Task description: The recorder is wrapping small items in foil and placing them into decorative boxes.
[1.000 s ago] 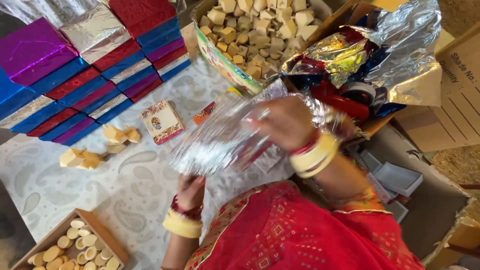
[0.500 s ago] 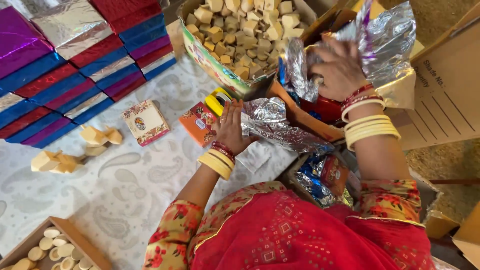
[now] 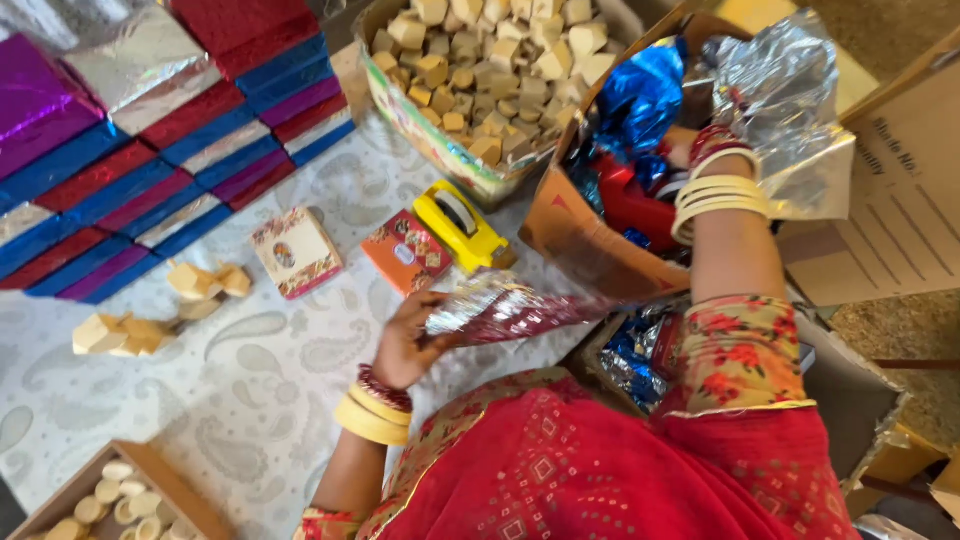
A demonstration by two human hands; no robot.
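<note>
While pinched at one end in the closed left hand (image 3: pixel 405 345) above the patterned cloth (image 3: pixel 150 400), crinkly foil sheet (image 3: pixel 505 312) looks light, floppy, tear-prone; best held by an edge; right hand's (image 3: pixel 690 145) grip hidden in the cardboard box (image 3: pixel 570 235).

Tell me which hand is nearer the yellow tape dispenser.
Left. The left hand, gripping a crinkled foil sheet, sits just below the yellow tape dispenser; the right hand is off inside the cardboard box.

Stacked foil-wrapped boxes (image 3: pixel 150 150) top left; two small square packets (image 3: pixel 296 252) mid-cloth.
</note>
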